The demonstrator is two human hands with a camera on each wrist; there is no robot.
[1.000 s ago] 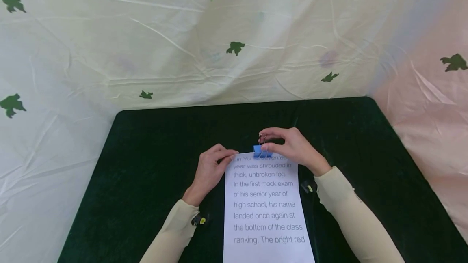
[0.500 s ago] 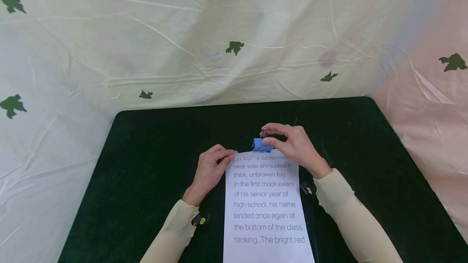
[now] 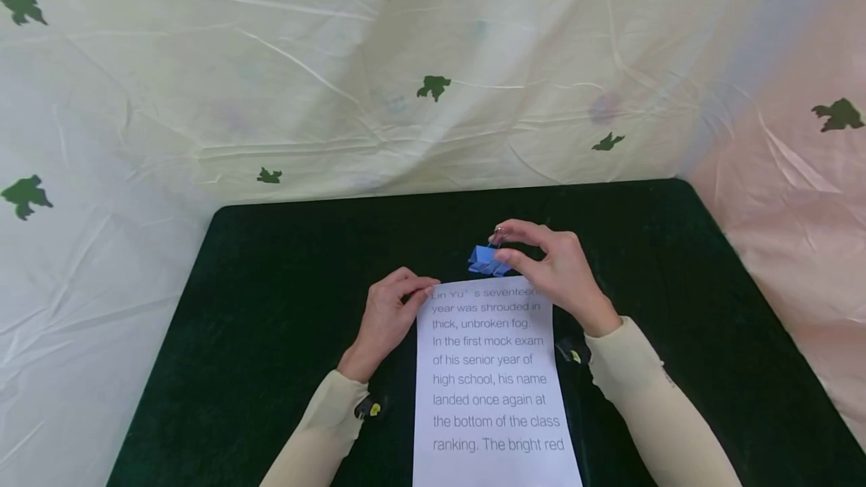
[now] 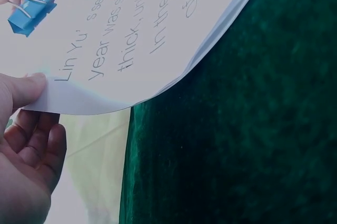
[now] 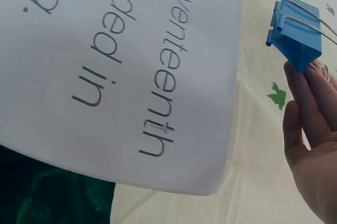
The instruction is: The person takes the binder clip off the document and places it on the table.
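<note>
In the head view my left hand (image 3: 389, 316) pinches the upper left corner of the printed sheets of paper (image 3: 490, 389), thumb on top. The left wrist view shows that thumb on the print side and the fingers (image 4: 39, 140) behind the paper, whose edge looks layered. My right hand (image 3: 564, 273) holds a blue binder clip (image 3: 484, 261) by its wire handles, just beyond the paper's top edge. Seen from the right wrist, the clip (image 5: 299, 28) hangs apart from the paper. The handle ends are partly covered by the fingers.
A dark green cloth covers the table (image 3: 284, 284). Behind it hangs a pale curtain (image 3: 325, 96) with green bird and leaf prints. A small dark device (image 3: 368, 406) sits at the left cuff, and a similar device (image 3: 571, 352) near the right cuff.
The blue binder clip has come off the paper's top edge, moving up and away in my right hand and tilting. My left hand stays at the corner.
</note>
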